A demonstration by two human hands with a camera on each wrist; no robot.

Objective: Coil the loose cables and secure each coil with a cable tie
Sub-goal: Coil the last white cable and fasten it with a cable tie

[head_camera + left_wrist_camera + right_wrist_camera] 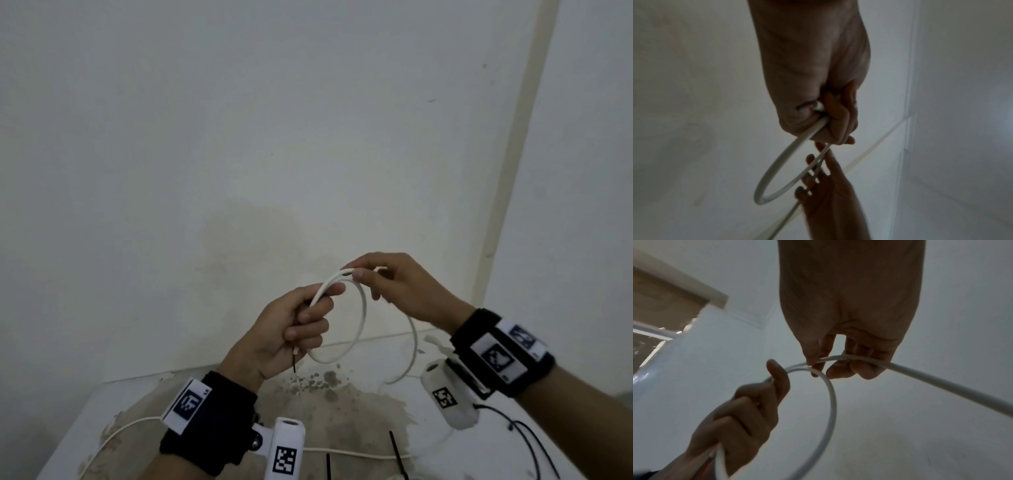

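Observation:
A white cable [362, 318] is held up in front of the wall, bent into one round loop. My left hand [301, 325] grips the loop's left side in a fist, and the cable's stripped end [295, 358] sticks out below the fist. My right hand [363, 272] pinches the cable at the top of the loop between thumb and fingers. From there the loose length [412, 346] curves down to the table. The left wrist view shows the loop [781, 164] leaving the fist. In the right wrist view the cable [920, 374] runs off to the right.
A stained white table [359, 411] lies below the hands. More white cable [342, 453] trails across it, and two black cable ties [397, 452] lie near the front edge. A thin black cable [527, 442] loops at the right. The white wall is close behind.

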